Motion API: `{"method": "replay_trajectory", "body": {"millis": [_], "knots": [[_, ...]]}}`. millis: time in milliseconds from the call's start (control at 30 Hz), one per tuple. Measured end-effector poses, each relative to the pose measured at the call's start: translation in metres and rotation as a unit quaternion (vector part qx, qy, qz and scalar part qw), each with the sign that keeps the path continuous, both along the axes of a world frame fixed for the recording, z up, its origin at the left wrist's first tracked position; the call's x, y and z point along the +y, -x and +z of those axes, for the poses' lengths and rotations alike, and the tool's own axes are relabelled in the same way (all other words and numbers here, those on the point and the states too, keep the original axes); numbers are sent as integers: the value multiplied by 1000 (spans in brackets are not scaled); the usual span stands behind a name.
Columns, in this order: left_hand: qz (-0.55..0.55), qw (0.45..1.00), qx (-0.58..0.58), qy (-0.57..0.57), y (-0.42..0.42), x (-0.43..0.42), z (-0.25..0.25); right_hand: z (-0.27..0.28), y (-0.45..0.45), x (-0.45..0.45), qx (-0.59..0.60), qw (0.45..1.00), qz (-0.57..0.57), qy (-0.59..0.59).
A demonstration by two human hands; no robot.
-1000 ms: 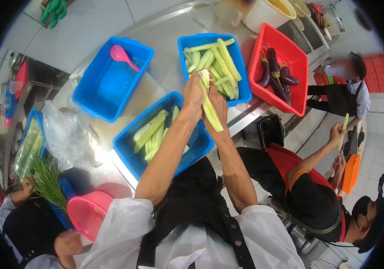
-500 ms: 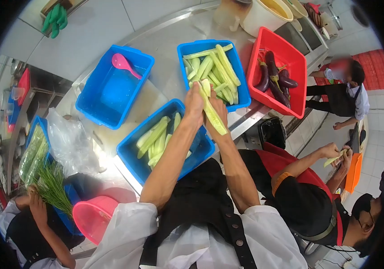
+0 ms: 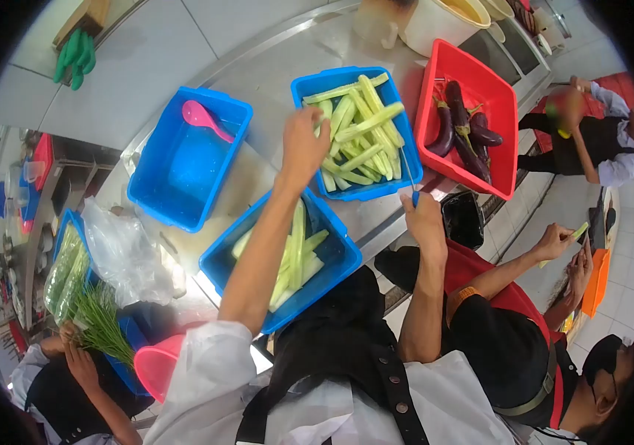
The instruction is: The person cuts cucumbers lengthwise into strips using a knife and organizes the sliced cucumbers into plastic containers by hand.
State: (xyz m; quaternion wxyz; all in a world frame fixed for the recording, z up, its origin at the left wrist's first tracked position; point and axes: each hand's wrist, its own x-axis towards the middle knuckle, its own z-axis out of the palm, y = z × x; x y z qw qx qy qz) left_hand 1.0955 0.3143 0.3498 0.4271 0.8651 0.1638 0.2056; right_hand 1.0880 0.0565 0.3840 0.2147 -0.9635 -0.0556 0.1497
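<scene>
Cucumber strips (image 3: 365,133) are heaped in the far blue tub (image 3: 306,81), one lying across the top. My left hand (image 3: 306,144) is over that tub's left edge, fingers curved and apart, close to the leftmost strips. In my right hand (image 3: 426,224) is a knife (image 3: 415,196) with a blue handle, its thin blade pointing up along the tub's right side. Below my left forearm, the near blue tub (image 3: 332,278) holds more cucumber pieces (image 3: 298,256); the forearm hides part of them.
A blue tub (image 3: 217,96) with a pink spoon (image 3: 198,115) stands left. To the right is a red tub (image 3: 508,122) of eggplants (image 3: 467,148). A plastic bag (image 3: 124,252) and a pink bowl (image 3: 157,371) lie lower left. Co-workers stand close on both sides.
My hands have parted: the left went up-left, the right down-right, where the knife now shows. The cucumber strip they held appears to lie on the heap.
</scene>
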Motion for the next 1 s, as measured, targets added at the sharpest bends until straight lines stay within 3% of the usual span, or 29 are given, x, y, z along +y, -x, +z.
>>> {"method": "replay_trajectory", "body": {"millis": [33, 100, 133, 200, 333, 433, 500, 633, 700, 733, 800, 900, 1000], "knots": [[-1, 1000, 4, -1, -12, 4, -8, 9, 4, -1, 4, 1000, -1, -1], [-70, 987, -4, -144, -39, 11, -23, 20, 8, -2, 36, 999, 3, -8], [-73, 987, 0, -146, -53, 11, -31, 21, 9, -1, 41, 999, 7, -33], [-180, 949, 138, -217, -76, 8, -36, 14, 9, 3, 36, 997, 2, -69], [-176, 902, 273, -285, -104, 4, -49, 6, 15, 4, -15, 986, -10, -163], [-191, 901, 327, -213, -119, 23, -77, 7, 17, 0, 22, 975, -39, -219], [-250, 923, 286, 64, -117, 47, -72, 8, 18, -6, 30, 973, -57, -223], [-228, 938, 213, 149, -106, 50, -60, -5, 19, -17, 59, 963, -100, -242], [-217, 943, 253, 7, -108, 38, -58, -10, 18, -19, 62, 961, -107, -246], [-217, 943, 253, 6, -108, 32, -59, -8, 16, -18, 62, 961, -110, -247], [-213, 928, 237, -191, -106, 19, -61, -5, 14, -16, 62, 960, -111, -249], [-154, 929, 202, -268, -98, -5, -64, -3, 12, -13, 61, 963, -101, -243], [-175, 927, 259, -205, -90, -23, -51, -5, 10, -11, 52, 962, -94, -252]]}}
